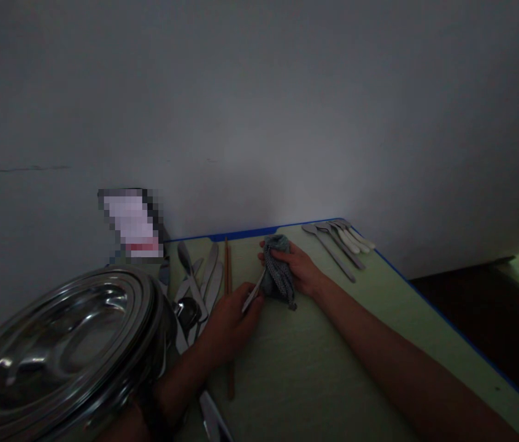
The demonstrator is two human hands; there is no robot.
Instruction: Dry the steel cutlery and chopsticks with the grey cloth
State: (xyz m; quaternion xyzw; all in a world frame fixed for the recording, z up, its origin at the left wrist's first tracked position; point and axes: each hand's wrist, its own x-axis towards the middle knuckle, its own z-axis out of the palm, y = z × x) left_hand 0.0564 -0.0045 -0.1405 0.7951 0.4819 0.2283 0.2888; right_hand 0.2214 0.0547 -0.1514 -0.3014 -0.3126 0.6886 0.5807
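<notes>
My right hand (300,267) is closed round a bunched grey-blue cloth (277,277) on the pale green table (314,362). My left hand (231,319) grips the handle of a metal utensil (253,296) whose other end is buried in the cloth. The two hands sit close together near the table's middle, a little back from the wall.
A pile of metal cutlery (199,285) and wooden chopsticks (228,270) lie left of my hands. Several spoons (339,242) are lined up at the far right corner. A stack of steel plates (56,356) fills the near left. A blue edge borders the table; the floor drops away right.
</notes>
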